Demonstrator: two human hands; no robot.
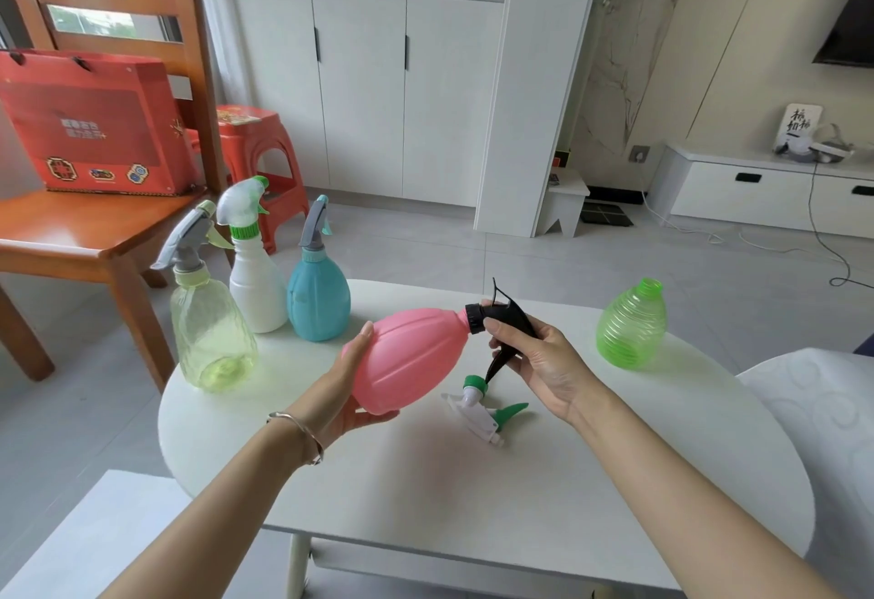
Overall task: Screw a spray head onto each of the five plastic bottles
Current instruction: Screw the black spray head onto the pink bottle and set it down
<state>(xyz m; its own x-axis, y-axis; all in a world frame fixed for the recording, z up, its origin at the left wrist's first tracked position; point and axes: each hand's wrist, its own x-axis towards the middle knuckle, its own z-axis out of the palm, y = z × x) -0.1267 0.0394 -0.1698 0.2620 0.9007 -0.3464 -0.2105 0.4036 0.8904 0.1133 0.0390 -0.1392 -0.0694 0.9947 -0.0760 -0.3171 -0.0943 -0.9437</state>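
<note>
Two hands up: left hand (347, 397) cradles pink bottle (409, 359) sideways; right hand (544, 364) fingers grip black spray head (496, 317).

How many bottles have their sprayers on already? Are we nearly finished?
Three look done: the pale yellow bottle, the white bottle and the blue bottle stand with heads on. In hand: the left hand holds the pink bottle while the right hand grips the black spray head at its neck. Left: the green bottle, open-topped, and the white spray head lying on the table.

right hand (544, 364) covers the middle of the black spray head (503, 313).
</note>
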